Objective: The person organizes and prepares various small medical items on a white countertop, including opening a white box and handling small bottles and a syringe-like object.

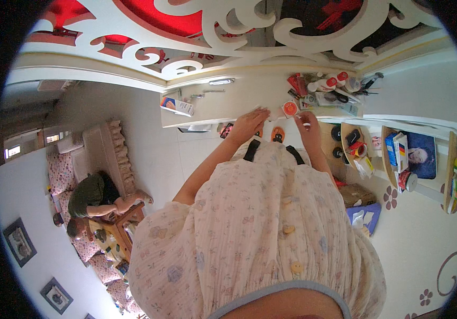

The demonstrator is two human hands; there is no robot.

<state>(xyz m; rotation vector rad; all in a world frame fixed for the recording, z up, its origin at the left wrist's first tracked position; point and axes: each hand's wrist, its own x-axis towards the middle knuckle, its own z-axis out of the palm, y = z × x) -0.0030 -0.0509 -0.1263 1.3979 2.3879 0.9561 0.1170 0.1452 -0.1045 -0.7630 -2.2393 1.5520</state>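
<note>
My left hand [250,123] is over the front edge of a pale shelf top [244,99], its fingers stretched forward and close together. Something thin and whitish shows at its fingertips, too blurred to name. At the same edge, further right, my right hand [309,127] has its fingers curled. A small white thing [306,124] shows at these fingers; whether they grip it is unclear. Just beyond that hand lies a small white box with a red-orange round mark [290,108].
Bottles with red caps [331,82] and other small items crowd the shelf's right end. A printed carton [177,106] lies at its left end. White scrollwork [220,32] rises behind. Corner shelves [389,155] stand right. On the left, a person [89,195] sits by a wooden table [113,235].
</note>
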